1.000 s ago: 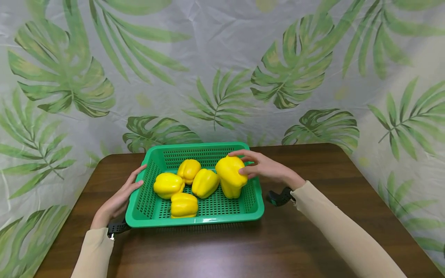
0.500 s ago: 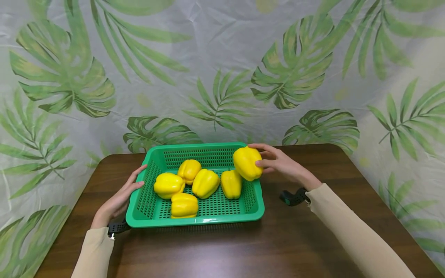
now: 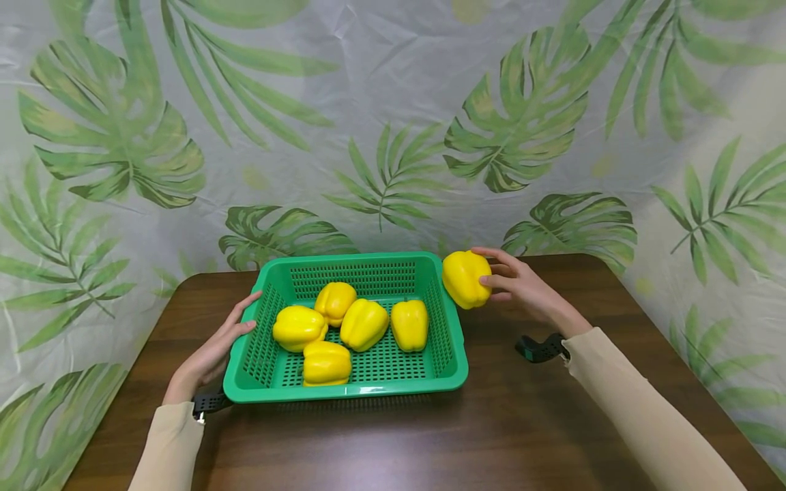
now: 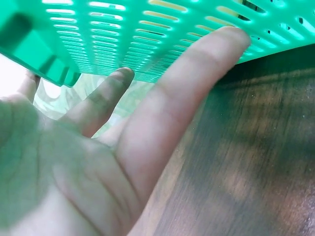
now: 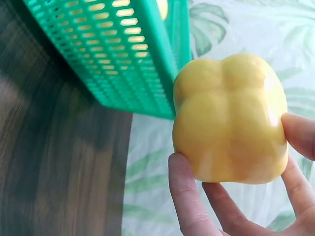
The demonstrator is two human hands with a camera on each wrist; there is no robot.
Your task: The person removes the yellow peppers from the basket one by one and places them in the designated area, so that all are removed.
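My right hand (image 3: 522, 286) grips a yellow bell pepper (image 3: 464, 281) just past the right rim of a green plastic basket (image 3: 399, 389). In the right wrist view the fingertips and thumb close around the lobed bell pepper (image 5: 229, 118), which hangs beside the basket's slotted wall (image 5: 118, 54). On the other side, my left hand (image 3: 211, 344) lies along the basket's left end, its fingers fairly straight. The left wrist view has those fingers (image 4: 177, 93) against the slotted outer wall (image 4: 162, 29). Several more yellow bell peppers (image 3: 364, 325) rest on the basket floor, one (image 3: 409, 326) near its right end.
The basket stands on a dark brown wooden table (image 3: 393, 443), toward its back edge. A leaf-printed cloth (image 3: 393, 136) hangs right behind the table. Table surface extends to the right of the basket and in front of it.
My right hand has carried the bell pepper rightward from above the basket's right part to outside its rim, uncovering the pepper that was beneath. The left hand and basket have stayed put.
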